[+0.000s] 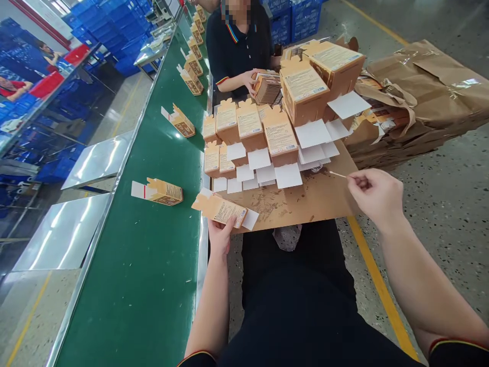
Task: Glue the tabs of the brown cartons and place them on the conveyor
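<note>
Fingers of the left hand (219,238): closed round one held box (221,208), thumb on its printed face. Fingers of the right hand (376,196): pinched together on one thin pale stick (338,175), kind too small for me to tell.

Held box: quantity one, orange-brown, tilted over the left edge of the brown table (321,196), beside the green belt (153,285); white flaps at both ends. Label: a block of fine dark lines and a small bluish patch like a barcode, lettering too small to read on my feed.

Boxes on the belt (164,192): I count at least eight, spaced in a line running away from me. The nearest has dark printed panels and a red stripe across its white flap; wording not legible.

Boxes on the table (280,135): at least eight printed faces, packed close together, more partly hidden. Each clear face carries a similar text block; white flaps stick out towards me.

Co-worker: one, dark shirt, striped collar; a hand (250,81) on a bundle of flat boxes (267,87).

Wrapped stack: one, brown paper (439,86), torn open, right of the table.
</note>
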Demonstrator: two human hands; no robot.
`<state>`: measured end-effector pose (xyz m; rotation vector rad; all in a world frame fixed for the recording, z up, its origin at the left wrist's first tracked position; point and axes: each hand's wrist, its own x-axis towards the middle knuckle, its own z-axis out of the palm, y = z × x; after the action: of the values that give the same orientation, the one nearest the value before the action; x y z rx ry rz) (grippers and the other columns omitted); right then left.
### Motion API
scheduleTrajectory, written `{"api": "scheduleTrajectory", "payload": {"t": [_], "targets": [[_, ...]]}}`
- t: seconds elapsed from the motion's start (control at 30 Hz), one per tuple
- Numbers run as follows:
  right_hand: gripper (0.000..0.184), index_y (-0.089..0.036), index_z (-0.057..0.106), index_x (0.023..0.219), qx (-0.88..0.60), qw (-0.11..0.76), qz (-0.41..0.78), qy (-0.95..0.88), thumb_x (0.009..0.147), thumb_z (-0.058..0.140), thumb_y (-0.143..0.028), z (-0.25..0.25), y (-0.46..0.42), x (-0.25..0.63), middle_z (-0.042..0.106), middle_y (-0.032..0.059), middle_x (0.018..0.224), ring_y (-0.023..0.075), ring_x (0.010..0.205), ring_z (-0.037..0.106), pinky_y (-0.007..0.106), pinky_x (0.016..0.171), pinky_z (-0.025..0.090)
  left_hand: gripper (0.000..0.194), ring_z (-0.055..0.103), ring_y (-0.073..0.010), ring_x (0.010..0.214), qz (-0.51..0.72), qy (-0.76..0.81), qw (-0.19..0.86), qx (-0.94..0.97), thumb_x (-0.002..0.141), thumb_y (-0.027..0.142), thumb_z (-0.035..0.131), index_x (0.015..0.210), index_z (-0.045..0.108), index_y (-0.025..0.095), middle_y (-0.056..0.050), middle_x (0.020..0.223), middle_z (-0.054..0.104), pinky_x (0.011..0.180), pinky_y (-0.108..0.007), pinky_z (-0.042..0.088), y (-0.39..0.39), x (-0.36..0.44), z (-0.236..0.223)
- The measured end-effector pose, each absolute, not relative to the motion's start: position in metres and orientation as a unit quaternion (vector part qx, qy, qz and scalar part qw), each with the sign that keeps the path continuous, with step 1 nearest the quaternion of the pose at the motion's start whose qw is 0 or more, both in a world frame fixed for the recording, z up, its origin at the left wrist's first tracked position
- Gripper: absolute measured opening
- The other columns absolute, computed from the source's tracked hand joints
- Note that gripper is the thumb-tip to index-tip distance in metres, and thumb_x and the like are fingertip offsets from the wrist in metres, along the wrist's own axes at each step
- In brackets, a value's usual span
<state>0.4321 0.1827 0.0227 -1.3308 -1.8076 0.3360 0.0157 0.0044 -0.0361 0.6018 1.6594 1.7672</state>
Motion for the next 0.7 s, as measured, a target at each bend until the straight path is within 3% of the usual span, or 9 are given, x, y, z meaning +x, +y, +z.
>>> {"api": "scheduleTrajectory", "payload": {"t": [0.13,0.3,0.43,0.7], "targets": [[0.018,-0.027,0.083,0.094,-0.505,0.474,0.206,-0.691,0.106,0.078,-0.039,0.010,0.119,0.419,0.079,0.0056,0.080,0.0231,0.065,0.072,0.039,0.061,0.065,0.097,0.075,-0.0381,0.147,0.656,0.631,0.353,0.218,0.064,0.052,0.117,0.146,0.070,0.027,-0.017,0.156,0.077,0.126,-0.054,0.061,0.001,0.023,-0.029],[0.017,-0.024,0.082,0.094,-0.416,0.451,0.289,-0.735,0.109,0.072,-0.025,-0.012,0.079,0.367,0.079,0.0038,0.083,0.0176,0.068,0.072,0.030,0.062,0.062,0.090,0.078,-0.0367,0.142,0.656,0.614,0.367,0.243,0.065,0.053,0.117,0.138,0.071,0.026,-0.016,0.146,0.080,0.126,-0.055,0.061,0.022,0.062,-0.029],[0.019,-0.025,0.078,0.095,-0.369,0.434,0.309,-0.761,0.109,0.068,-0.018,-0.027,0.079,0.338,0.074,0.0022,0.081,0.0164,0.065,0.067,0.029,0.062,0.059,0.096,0.077,-0.0378,0.142,0.672,0.606,0.347,0.247,0.058,0.062,0.117,0.134,0.068,0.027,-0.015,0.142,0.080,0.126,-0.056,0.061,0.040,0.084,-0.027],[0.023,-0.024,0.073,0.096,-0.330,0.386,0.297,-0.808,0.112,0.061,-0.013,-0.042,0.084,0.327,0.072,0.0041,0.087,0.0181,0.072,0.066,0.032,0.068,0.057,0.096,0.076,-0.0377,0.146,0.654,0.609,0.365,0.260,0.063,0.059,0.116,0.140,0.067,0.028,-0.015,0.143,0.080,0.129,-0.056,0.059,0.037,0.082,-0.018]]}}
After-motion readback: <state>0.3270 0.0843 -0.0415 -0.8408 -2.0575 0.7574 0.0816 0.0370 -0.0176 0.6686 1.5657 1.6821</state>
